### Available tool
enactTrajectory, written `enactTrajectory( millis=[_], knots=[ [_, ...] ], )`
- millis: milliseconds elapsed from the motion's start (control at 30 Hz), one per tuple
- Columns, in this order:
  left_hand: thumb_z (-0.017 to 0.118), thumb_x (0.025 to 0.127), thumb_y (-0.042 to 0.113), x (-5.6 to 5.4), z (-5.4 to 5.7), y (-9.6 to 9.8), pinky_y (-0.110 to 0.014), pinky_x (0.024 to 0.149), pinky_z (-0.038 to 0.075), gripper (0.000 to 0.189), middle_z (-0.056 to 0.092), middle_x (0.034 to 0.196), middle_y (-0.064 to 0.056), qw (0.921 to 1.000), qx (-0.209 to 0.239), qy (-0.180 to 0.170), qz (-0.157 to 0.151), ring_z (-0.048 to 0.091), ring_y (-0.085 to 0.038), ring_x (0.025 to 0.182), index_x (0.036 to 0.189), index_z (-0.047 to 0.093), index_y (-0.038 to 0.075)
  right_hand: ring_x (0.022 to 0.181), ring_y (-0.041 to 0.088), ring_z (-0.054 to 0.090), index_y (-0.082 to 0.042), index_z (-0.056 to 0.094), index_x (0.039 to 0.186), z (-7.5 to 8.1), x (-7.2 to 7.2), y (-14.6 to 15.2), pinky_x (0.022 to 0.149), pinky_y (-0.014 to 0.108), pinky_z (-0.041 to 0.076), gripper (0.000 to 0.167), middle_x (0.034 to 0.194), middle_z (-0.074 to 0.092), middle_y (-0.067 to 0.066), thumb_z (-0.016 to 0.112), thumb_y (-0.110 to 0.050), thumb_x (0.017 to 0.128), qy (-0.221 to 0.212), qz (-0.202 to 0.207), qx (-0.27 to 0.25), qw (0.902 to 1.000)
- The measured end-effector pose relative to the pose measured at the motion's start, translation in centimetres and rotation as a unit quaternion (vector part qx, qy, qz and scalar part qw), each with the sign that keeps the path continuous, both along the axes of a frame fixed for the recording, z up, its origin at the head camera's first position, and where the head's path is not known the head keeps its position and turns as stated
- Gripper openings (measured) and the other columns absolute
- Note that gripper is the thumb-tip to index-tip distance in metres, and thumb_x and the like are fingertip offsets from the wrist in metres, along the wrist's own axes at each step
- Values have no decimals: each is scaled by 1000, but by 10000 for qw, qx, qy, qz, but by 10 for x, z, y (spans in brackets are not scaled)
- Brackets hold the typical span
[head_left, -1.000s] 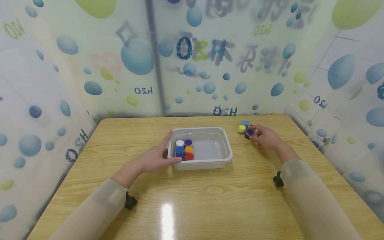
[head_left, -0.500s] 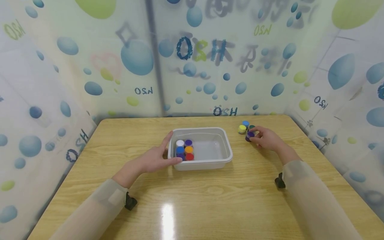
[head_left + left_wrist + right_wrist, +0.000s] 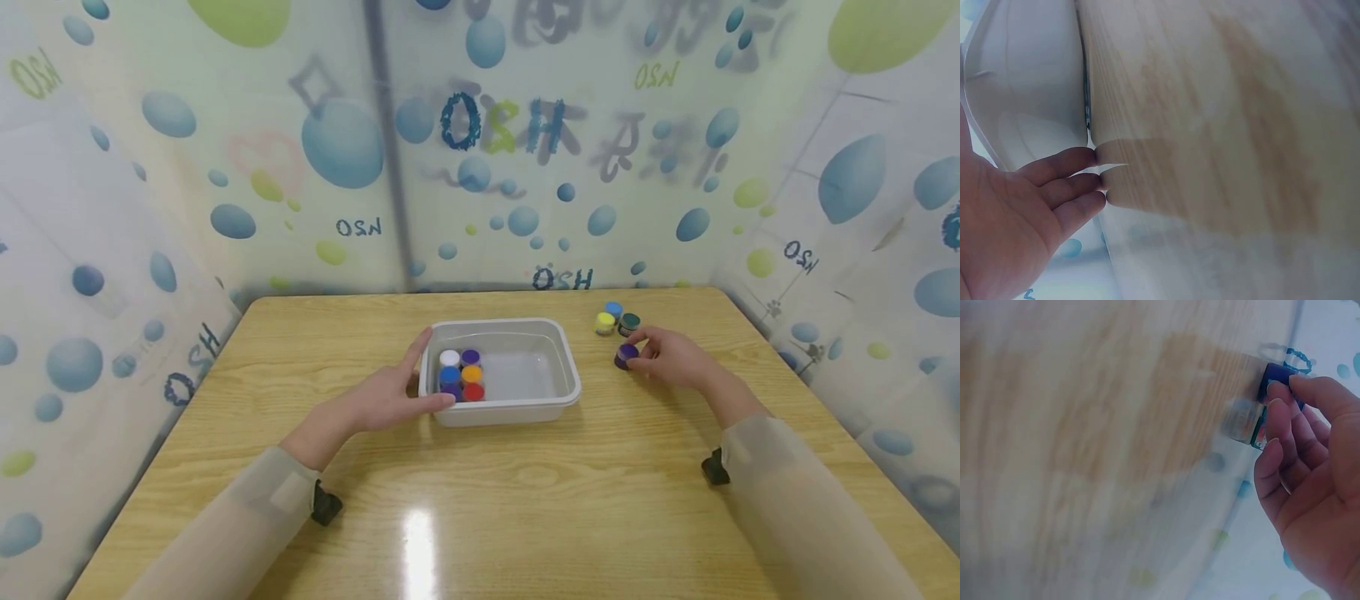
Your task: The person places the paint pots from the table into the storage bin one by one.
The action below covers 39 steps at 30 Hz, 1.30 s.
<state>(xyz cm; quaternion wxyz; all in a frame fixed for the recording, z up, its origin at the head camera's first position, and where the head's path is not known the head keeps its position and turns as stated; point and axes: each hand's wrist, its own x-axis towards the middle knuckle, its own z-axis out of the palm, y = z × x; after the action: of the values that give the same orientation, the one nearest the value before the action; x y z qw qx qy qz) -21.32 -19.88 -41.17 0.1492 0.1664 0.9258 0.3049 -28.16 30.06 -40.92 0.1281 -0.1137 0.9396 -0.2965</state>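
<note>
My right hand [image 3: 675, 358] pinches a small purple-lidded paint jar [image 3: 623, 358] between thumb and fingertips, low over the table to the right of the tub. In the right wrist view this jar [image 3: 1272, 376] shows as a dark blue-purple piece at the fingertips. A white plastic tub [image 3: 498, 413] stands mid-table. At its left end rests my left hand [image 3: 378, 397], fingers fairly straight, thumb on the near rim and index finger along the far left corner. Inside the tub, on the left, several jars stand in two columns, among them an orange-lidded jar [image 3: 472, 375] and a red-lidded jar [image 3: 473, 392].
Behind the right hand stand a yellow-lidded jar [image 3: 605, 323], a blue-lidded jar [image 3: 613, 310] and a dark green-lidded jar [image 3: 629, 324], close together. The wooden table [image 3: 517, 500] ends at a patterned curtain [image 3: 480, 217] behind and at both sides.
My right hand has drawn the purple-lidded jar towards me, away from the three other jars. The green-lidded jar shows fully now. My left hand and the tub have stayed put.
</note>
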Motion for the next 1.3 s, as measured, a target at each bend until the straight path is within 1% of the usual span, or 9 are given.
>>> enactTrajectory(
  millis=[133, 267, 367, 533, 733, 867, 1067, 1200, 1300],
  knots=[
    [65, 96, 80, -1, -1, 0, -66, 122, 45, 122, 54, 163, -28, 10000, 29, 6, -27, 66, -41, 136, 176, -15, 35, 73, 21, 67, -1, 58, 139, 1, 7, -2, 68, 34, 52, 42, 95, 73, 10, 74, -22, 107, 40, 88, -20, 10000],
    [65, 95, 81, 0, -1, 0, -66, 121, 46, 122, 55, 161, -28, 10000, 31, 3, -13, 66, -41, 135, 176, -15, 36, 73, 23, 68, -1, 59, 139, 6, 12, -5, 66, 34, 54, 42, 95, 73, 11, 75, -21, 106, 287, 145, -125, 9994],
    [65, 94, 81, -1, -1, 1, -66, 121, 45, 123, 55, 162, -28, 10000, 32, -12, 9, 66, -42, 136, 176, -15, 36, 74, 25, 68, -1, 60, 139, 14, 16, -8, 67, 34, 54, 42, 94, 73, 11, 76, -22, 105, 558, 200, -178, 9981],
    [65, 94, 81, -1, -1, 1, -66, 122, 44, 123, 54, 163, -28, 10000, 17, -5, 17, 64, -44, 139, 176, -15, 37, 75, 27, 67, -2, 62, 136, 30, 21, -18, 67, 33, 53, 40, 93, 72, 8, 77, -22, 105, 916, 323, -218, 9950],
    [64, 96, 80, -1, -1, 0, -67, 123, 44, 122, 53, 163, -30, 10000, 7, 25, -23, 63, -45, 140, 176, -16, 34, 75, 22, 65, -5, 63, 138, 47, 29, -36, 67, 30, 55, 41, 96, 72, 6, 78, -24, 105, 1156, 460, -379, 9915],
    [64, 96, 81, -2, -1, 0, -66, 122, 45, 122, 54, 162, -30, 10000, -48, 43, -23, 64, -44, 139, 176, -16, 34, 77, 18, 62, -7, 67, 136, 55, 34, -51, 68, 29, 52, 39, 97, 72, 5, 79, -25, 104, 1368, 572, -457, 9879],
    [64, 95, 82, -2, -1, 0, -66, 122, 45, 123, 54, 162, -31, 10000, -52, 26, -16, 65, -44, 137, 176, -17, 35, 77, 18, 60, -9, 71, 130, 59, 36, -75, 68, 29, 50, 34, 94, 71, 3, 82, -23, 101, 1517, 781, -677, 9830],
    [64, 95, 82, -1, 0, 1, -66, 122, 44, 123, 53, 162, -31, 10000, -37, 9, -14, 64, -44, 138, 175, -17, 35, 76, 20, 59, -9, 71, 129, 58, 34, -91, 68, 29, 50, 33, 93, 70, 2, 83, -20, 100, 1603, 925, -769, 9797],
    [64, 95, 82, 0, 0, 2, -65, 123, 44, 123, 53, 163, -31, 10000, -12, -7, 3, 64, -44, 139, 175, -17, 36, 77, 21, 59, -9, 71, 130, 55, 31, -102, 70, 29, 50, 34, 92, 69, 2, 83, -19, 99, 1575, 1008, -851, 9787]
  ],
)
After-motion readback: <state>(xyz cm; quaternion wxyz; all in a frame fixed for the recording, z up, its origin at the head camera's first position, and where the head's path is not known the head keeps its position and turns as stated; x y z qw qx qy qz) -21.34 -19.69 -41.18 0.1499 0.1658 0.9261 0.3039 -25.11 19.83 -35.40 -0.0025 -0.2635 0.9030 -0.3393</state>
